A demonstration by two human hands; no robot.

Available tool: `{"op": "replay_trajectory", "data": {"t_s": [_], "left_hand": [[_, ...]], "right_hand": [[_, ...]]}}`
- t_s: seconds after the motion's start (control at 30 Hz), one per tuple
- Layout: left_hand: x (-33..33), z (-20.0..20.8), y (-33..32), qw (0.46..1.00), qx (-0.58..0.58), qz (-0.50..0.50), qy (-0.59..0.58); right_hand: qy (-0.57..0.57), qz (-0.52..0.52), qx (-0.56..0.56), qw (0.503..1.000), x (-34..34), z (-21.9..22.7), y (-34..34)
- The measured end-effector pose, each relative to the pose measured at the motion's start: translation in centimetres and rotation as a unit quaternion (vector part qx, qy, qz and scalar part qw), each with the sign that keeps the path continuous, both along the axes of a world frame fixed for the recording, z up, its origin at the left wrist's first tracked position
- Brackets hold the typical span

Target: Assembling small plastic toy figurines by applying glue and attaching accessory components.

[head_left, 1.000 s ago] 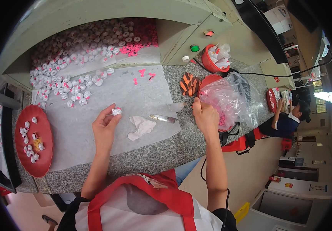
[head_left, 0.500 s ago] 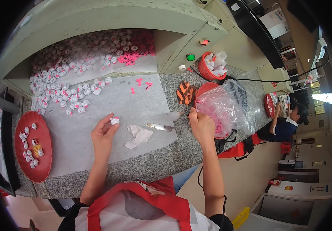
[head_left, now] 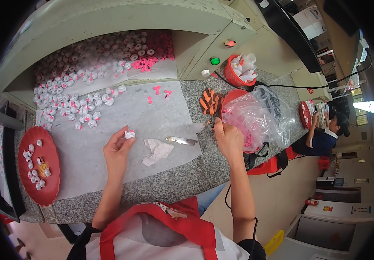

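Note:
My left hand (head_left: 117, 145) is raised over the pale paper sheet (head_left: 87, 160), its fingertips pinching a small white round piece with pink on it (head_left: 129, 134). At the near left rim of a red bowl (head_left: 227, 100), my right hand (head_left: 230, 138) is closed in a pinch; whatever is between its fingers is hidden. Clear plastic bagging (head_left: 256, 108) and small pink pieces (head_left: 248, 138) fill that bowl. Between my hands lie a crumpled white cloth (head_left: 158, 151) and a metal blade with a dark end (head_left: 181, 141).
Rows of similar white pieces (head_left: 80, 106) reach back under a pale green machine housing (head_left: 122, 17). A red scalloped tray (head_left: 50, 173) with several pieces stands left. Orange-and-black strips (head_left: 211, 102) and a red tub (head_left: 234, 77) are behind the bowl. A co-worker (head_left: 321, 134) sits far right.
My right hand stays pinched at the bowl, and my left hand keeps its hold on the white piece. The whole view has shifted slightly. The co-worker's hands have moved a little.

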State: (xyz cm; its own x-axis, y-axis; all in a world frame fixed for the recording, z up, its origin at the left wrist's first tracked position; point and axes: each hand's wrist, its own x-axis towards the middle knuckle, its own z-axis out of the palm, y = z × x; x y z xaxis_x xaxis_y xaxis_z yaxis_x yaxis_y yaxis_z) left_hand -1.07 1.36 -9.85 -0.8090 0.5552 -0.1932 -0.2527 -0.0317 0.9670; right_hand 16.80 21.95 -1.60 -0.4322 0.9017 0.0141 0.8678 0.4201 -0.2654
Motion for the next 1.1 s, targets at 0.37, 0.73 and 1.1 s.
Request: {"op": "replay_trajectory", "data": {"t_s": [0.37,0.73,1.1], "left_hand": [[-0.6,0.1,0.1,1.000,0.003,0.008,0.004],[0.9,-1.2,-0.2,0.998,0.026,0.008,0.052],[0.8,-1.2,0.6,0.993,0.091,0.018,0.068]], "right_hand": [[0.145,0.036,-0.168,0.974,1.8,0.9,-2.7],[-0.153,0.123,-0.615,0.764,7.9,-3.6,-15.2],[-0.171,0.411,-0.441,0.779,5.2,-10.9,-20.3]]}}
